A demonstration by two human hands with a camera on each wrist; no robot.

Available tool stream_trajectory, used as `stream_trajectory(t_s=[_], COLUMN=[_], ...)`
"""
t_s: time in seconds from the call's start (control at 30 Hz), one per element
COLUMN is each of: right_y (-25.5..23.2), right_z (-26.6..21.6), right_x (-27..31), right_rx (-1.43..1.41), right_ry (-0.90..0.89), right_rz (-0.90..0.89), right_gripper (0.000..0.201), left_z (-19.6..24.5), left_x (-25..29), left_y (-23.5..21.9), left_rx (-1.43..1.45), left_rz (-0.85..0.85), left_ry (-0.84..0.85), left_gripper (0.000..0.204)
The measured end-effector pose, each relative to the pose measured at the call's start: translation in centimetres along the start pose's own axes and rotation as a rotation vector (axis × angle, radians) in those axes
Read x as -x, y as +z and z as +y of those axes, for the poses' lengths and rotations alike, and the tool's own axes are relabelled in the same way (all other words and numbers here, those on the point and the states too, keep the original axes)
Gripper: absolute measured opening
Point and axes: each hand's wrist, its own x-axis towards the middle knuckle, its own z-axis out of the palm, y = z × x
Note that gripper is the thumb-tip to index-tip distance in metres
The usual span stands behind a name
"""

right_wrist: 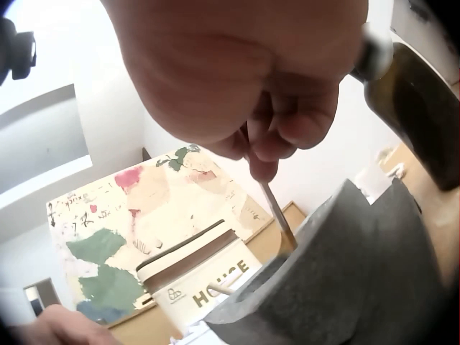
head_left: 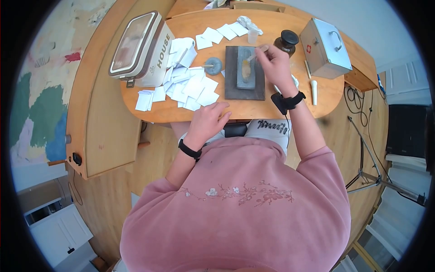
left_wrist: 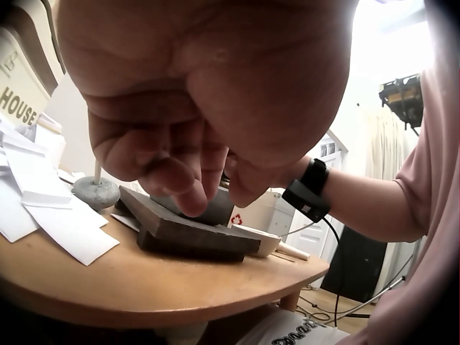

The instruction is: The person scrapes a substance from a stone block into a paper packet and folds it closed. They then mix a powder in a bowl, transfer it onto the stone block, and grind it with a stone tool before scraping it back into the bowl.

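My right hand (head_left: pixel 277 65) pinches a thin tool (right_wrist: pixel 277 215) whose lower end reaches into a grey rectangular block (head_left: pixel 246 68), where a yellowish patch shows. The block lies on a dark slab (head_left: pixel 232 88). In the right wrist view the grey block (right_wrist: pixel 359 273) hides part of the tool's end. My left hand (head_left: pixel 208 120) rests by the table's front edge with loosely bent fingers and holds nothing; the left wrist view shows this hand (left_wrist: pixel 208 86) in front of the slab (left_wrist: pixel 194 241).
White papers (head_left: pixel 195 88) spread left of the slab, near a round grey piece with a stick (head_left: pixel 213 66). A HOUSE box (head_left: pixel 156 59) stands at left. A dark jar (head_left: pixel 287 43), a metal case (head_left: pixel 326 50) and a white tool (head_left: pixel 314 93) are at right.
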Motion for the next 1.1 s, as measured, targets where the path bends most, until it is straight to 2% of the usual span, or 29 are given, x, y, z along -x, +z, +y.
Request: stream_trajectory(t_s=[0.03,0.07,0.1,0.17,0.2,0.27,0.3,0.37,0.4,0.47,0.6,0.67,0.7,0.77,0.8,0.87,0.97,1.1], right_y=[0.2,0.3,0.4,0.8,0.9,1.2,1.1,1.0,1.1,1.0,0.9,0.6,0.3,-0.7,-1.0,-1.2,-1.5,-1.2], right_z=[0.2,0.3,0.4,0.6,1.0,1.9,2.3,2.6,2.6,2.6,2.2,2.1,1.8,1.3,1.5,1.5,0.5,0.8], right_x=[-0.4,-0.9,-1.2,-1.8,-2.0,-2.2,-2.3,-2.4,-2.5,-2.5,-2.2,-2.2,-2.0,-1.5,-1.1,-0.4,0.1,-1.2], right_rx=[-0.106,-0.085,-0.085,-0.308,-0.308,0.0,0.001,0.041,0.04,-0.203,-0.017,-0.004,-0.005,0.188,0.19,0.281,0.267,0.339], right_ry=[0.038,0.016,0.016,0.152,0.152,0.137,0.135,0.096,0.097,0.203,0.21,0.07,0.07,-0.183,-0.184,-0.332,-0.262,-0.339], right_rz=[0.115,0.139,0.139,0.055,0.056,0.051,0.05,0.209,0.205,0.169,0.079,0.197,0.191,0.074,0.071,-0.098,-0.135,-0.074], right_gripper=[0.024,0.025,0.025,0.026,0.026,0.027,0.027,0.027,0.027,0.026,0.023,0.024,0.024,0.019,0.019,0.015,0.013,0.014], left_z=[0.0,0.1,0.2,0.3,0.3,0.2,0.1,-0.1,-0.1,-0.2,-0.1,0.0,-0.1,-0.1,-0.2,-0.3,-0.4,-0.2], left_x=[0.1,0.1,0.1,0.1,0.1,0.1,0.1,0.2,0.2,0.3,0.1,0.1,0.1,0.2,0.2,0.1,0.3,0.2], left_y=[-0.1,-0.2,-0.2,-0.3,-0.3,-0.3,-0.2,-0.4,-0.5,-0.4,-0.2,-0.4,-0.5,-0.4,-0.3,-0.3,-0.1,-0.1], left_rx=[0.001,0.001,0.005,0.008,0.004,0.0,0.004,0.005,0.011,0.018,0.016,0.016,0.017,0.022,0.02,0.02,0.015,0.032], left_rz=[0.005,0.006,-0.003,-0.012,-0.013,-0.013,-0.006,0.005,0.002,-0.005,-0.012,-0.004,-0.007,-0.01,-0.017,-0.018,-0.006,-0.012], left_ry=[-0.002,-0.004,-0.008,-0.011,-0.016,-0.02,-0.019,-0.024,-0.026,-0.025,-0.018,-0.026,-0.021,-0.017,-0.022,-0.028,-0.024,-0.011], left_gripper=[0.026,0.026,0.026,0.026,0.026,0.026,0.026,0.027,0.027,0.027,0.027,0.027,0.027,0.027,0.027,0.027,0.027,0.026])
